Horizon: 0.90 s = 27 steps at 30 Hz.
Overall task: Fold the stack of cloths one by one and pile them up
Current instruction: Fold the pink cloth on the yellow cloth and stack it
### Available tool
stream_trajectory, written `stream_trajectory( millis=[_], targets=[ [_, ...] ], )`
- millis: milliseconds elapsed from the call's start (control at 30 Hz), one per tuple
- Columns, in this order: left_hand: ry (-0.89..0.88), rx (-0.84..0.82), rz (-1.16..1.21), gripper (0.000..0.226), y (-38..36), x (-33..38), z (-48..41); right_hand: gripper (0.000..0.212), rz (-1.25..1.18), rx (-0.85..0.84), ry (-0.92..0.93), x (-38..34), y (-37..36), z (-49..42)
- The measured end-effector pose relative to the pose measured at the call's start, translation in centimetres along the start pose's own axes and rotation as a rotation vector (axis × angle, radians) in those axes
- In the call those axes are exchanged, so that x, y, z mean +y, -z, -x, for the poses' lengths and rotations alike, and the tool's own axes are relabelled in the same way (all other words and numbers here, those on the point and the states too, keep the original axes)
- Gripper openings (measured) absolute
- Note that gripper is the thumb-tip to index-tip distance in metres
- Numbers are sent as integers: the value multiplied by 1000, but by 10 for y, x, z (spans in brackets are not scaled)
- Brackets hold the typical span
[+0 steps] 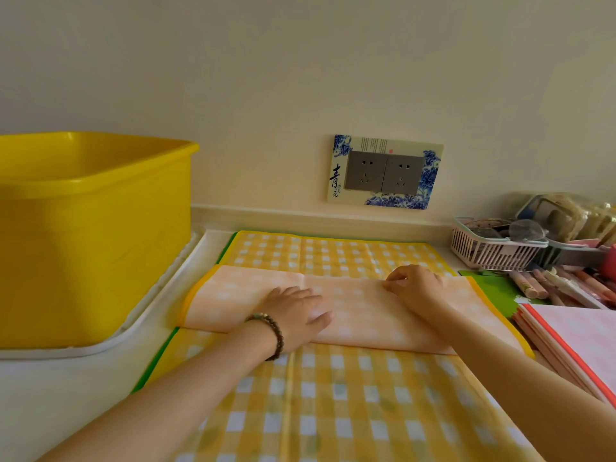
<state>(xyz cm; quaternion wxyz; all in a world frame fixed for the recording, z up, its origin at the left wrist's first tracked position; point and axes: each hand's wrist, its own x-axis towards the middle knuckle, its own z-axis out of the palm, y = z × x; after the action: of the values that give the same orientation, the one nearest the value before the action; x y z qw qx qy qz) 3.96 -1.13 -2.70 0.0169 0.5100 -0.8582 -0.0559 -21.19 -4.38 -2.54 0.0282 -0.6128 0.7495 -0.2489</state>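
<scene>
A yellow-and-white checked cloth (333, 395) lies spread on the counter on top of other cloths; a green edge shows under it at the left. A second checked cloth (360, 315) lies across its middle, folded into a long pale band with its paler back side up. My left hand (296, 315), with a bead bracelet on the wrist, presses flat on the band left of centre. My right hand (416, 288) rests on the band's far edge at the right, its fingers curled and pinching the cloth there.
A large yellow plastic tub (90, 235) stands at the left on a white tray (160, 295). Folded pink-edged cloths (580, 341) are piled at the right. Behind them are a white basket (493, 248) of small items and several pens. A double socket (383, 171) is on the wall.
</scene>
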Motion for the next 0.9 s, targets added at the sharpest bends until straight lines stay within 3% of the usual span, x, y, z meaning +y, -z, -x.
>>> stream_trajectory(
  millis=[267, 433, 633, 900],
  targets=[
    [20, -1, 34, 59, -15, -3, -7, 29, -23, 65, 100, -21, -5, 18],
    [24, -7, 64, 59, -18, -4, -5, 42, 0, -92, 207, -59, -24, 45],
    [24, 17, 45, 60, -19, -3, -7, 45, 100, -188, 180, -72, -40, 67],
    [36, -16, 55, 94, -21, -6, -9, 46, 171, -219, 136, -42, -19, 73]
  ],
)
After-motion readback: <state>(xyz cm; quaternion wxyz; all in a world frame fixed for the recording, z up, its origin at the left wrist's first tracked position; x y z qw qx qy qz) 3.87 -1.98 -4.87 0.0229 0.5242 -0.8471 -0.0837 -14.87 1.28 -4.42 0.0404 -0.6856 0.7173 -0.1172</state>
